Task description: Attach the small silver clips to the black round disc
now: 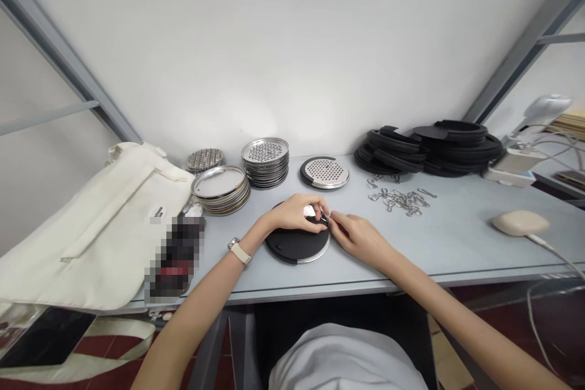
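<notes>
A round black disc (297, 247) with a silver metal rim on its right side lies in front of me on the table. My left hand (295, 213) curls over its upper part, thumb and fingers bent around a small metal wire clip (324, 217) at the rim. From the right, my right hand (354, 233) pinches the same clip. Fingers partly cover the clip, so its exact fastening cannot be made out. Something small and white (309, 211) shows between the left fingers. More wire clips (404, 200) lie loose in a pile to the right.
Behind the hands sits a perforated metal disc with a black edge (325, 172). Stacks of round metal graters (265, 164) and metal discs (222, 192) stand left, beside a cream bag (105, 225). Black rings (390, 149) pile up back right; a beige corded device (521, 223) lies right.
</notes>
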A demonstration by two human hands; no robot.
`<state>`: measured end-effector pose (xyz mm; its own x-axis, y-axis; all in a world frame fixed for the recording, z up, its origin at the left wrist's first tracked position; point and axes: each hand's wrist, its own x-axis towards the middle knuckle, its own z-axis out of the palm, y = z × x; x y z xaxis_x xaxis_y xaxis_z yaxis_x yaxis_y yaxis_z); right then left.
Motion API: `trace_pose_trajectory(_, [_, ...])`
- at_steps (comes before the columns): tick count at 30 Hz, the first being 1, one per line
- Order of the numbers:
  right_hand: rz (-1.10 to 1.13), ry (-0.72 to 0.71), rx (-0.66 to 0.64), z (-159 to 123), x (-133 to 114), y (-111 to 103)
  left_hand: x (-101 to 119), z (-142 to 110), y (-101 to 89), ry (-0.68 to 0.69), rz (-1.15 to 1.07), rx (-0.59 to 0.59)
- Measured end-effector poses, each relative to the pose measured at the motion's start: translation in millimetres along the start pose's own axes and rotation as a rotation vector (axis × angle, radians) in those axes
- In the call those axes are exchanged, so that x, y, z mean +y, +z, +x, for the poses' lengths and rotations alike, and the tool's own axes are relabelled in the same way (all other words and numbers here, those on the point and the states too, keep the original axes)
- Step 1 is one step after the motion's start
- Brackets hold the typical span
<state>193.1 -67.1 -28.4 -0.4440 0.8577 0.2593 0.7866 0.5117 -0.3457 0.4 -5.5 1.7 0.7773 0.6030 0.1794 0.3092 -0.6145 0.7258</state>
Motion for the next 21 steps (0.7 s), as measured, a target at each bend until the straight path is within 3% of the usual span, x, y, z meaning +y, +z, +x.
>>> trace_pose_trajectory(21, [0.097, 0.023, 0.004, -1.2, -0.6, -0.5, 0.6, 0.9, -0.3, -0.035, -0.028, -0.043])
